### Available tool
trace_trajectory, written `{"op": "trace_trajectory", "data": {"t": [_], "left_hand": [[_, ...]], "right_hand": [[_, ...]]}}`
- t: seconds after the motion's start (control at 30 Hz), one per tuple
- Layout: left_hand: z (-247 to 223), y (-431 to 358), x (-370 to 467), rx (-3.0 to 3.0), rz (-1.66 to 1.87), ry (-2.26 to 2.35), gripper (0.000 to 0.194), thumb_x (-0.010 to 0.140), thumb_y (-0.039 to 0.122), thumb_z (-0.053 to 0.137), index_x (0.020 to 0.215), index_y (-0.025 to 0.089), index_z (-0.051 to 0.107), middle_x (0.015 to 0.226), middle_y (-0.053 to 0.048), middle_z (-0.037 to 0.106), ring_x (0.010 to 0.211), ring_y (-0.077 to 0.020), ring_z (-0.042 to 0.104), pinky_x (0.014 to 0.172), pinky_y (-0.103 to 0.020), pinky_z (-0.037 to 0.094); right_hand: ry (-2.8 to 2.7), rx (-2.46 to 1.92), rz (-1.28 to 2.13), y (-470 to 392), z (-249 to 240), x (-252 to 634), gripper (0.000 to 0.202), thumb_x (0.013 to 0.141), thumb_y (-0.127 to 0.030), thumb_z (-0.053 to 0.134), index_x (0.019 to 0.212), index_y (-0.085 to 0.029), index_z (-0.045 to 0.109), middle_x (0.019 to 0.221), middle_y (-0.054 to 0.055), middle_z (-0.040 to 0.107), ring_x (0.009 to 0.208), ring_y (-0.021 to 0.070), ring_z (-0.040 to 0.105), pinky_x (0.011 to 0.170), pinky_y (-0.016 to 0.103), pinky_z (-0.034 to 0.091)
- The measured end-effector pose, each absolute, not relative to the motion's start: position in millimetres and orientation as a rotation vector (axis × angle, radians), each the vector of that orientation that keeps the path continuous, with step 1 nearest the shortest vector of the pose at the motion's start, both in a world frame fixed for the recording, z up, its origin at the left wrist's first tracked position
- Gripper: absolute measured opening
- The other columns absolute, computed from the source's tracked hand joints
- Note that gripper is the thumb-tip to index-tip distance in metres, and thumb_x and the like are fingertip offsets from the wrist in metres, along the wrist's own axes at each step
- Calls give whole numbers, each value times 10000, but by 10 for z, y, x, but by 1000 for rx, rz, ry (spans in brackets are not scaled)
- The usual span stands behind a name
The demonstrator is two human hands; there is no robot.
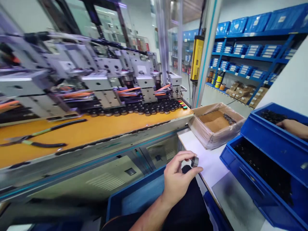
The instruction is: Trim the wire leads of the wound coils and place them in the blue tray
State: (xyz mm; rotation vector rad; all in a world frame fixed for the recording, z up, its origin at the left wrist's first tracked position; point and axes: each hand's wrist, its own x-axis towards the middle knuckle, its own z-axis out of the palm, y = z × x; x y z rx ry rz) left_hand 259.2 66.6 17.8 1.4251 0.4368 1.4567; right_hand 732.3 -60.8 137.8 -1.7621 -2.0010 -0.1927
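The left forearm (154,213) slants up and rightward to the left hand (179,179), the wrist (166,200) nearly straight. Its thumb (193,172) stretches out below and its index finger (184,155) arches above, the two tips facing each other in a pinch. A dark-clothed thigh (194,202) lies beneath. Well to its right, the right hand (293,126) points its fingers leftward, partly cut off by the view's edge, its grip unclear.

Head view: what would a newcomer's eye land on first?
Probably the orange benchtop at left, dark round parts crowded before the silvery machine units and pliers near its left end. Then the stacked blue bins at right, the right hand in the upper one. Below centre, the left hand pinches a small dark cylinder.
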Motion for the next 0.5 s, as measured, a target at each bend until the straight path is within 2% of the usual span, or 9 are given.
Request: {"op": "trace_trajectory", "data": {"t": [0.07, 0.13, 0.23, 0.3, 0.33, 0.4, 0.43, 0.5], "left_hand": [[236, 686, 2601, 1429, 1446, 440, 381, 555, 163, 886, 911, 205, 759, 805, -32, 687, 707, -140, 617, 648, -244, 515], [286, 701, 2595, 1427, 1366, 436, 318, 556, 142, 875, 850, 212, 778, 810, -23, 654, 645, -105, 573, 586, -215, 496], [316, 699, 2563, 1365, 1228, 419, 278, 547, 125, 867, 799, 206, 782, 884, -45, 688, 639, -100, 597, 578, -209, 516], [317, 679, 2548, 1293, 1132, 415, 290, 561, 133, 861, 835, 190, 781, 933, -76, 733, 643, -118, 642, 604, -226, 553], [317, 664, 2548, 1259, 1076, 411, 292, 574, 135, 854, 853, 179, 779, 932, -89, 751, 642, -131, 665, 620, -239, 573], [322, 624, 2568, 1194, 985, 408, 290, 603, 129, 835, 885, 165, 774, 892, -95, 775, 654, -162, 708, 652, -265, 605], [326, 601, 2587, 1168, 953, 403, 292, 614, 123, 826, 898, 163, 771, 880, -93, 782, 667, -175, 724, 663, -274, 616], [330, 550, 2633, 1141, 916, 385, 287, 634, 114, 813, 912, 171, 770, 901, -90, 789, 700, -190, 746, 684, -277, 627]], "right_hand": [[-2047, -1952, -51, -611, 1400, 7405, 474, 652, -641, 794, 551, -205, 639, 390, -11, 549, 287, 147, 452, 348, 315, 422], [-2117, -1997, 10, -625, 1499, 7487, 516, 666, -697, 750, 564, -204, 636, 405, -10, 561, 294, 143, 443, 358, 328, 431], [-2106, -1765, -349, -649, 1742, 7369, 516, 714, -720, 697, 571, -231, 613, 391, -37, 517, 299, 133, 398, 396, 360, 470], [-1918, -1620, -716, -648, 1880, 6983, 396, 811, -614, 680, 659, -250, 643, 448, -38, 543, 356, 144, 437, 470, 383, 516], [-1780, -1587, -859, -641, 1907, 6694, 284, 861, -519, 672, 747, -259, 671, 527, -23, 596, 430, 161, 502, 529, 392, 539], [-1700, -1559, -906, -614, 1831, 6001, 93, 920, -332, 638, 917, -257, 695, 768, 28, 697, 637, 192, 620, 657, 398, 566], [-1742, -1546, -857, -592, 1724, 5642, 86, 927, -256, 622, 968, -232, 693, 864, 60, 710, 743, 214, 649, 712, 403, 566], [-1885, -1456, -785, -537, 1415, 5010, 77, 918, -191, 622, 970, -207, 675, 871, 50, 709, 779, 192, 664, 705, 340, 575]]}}
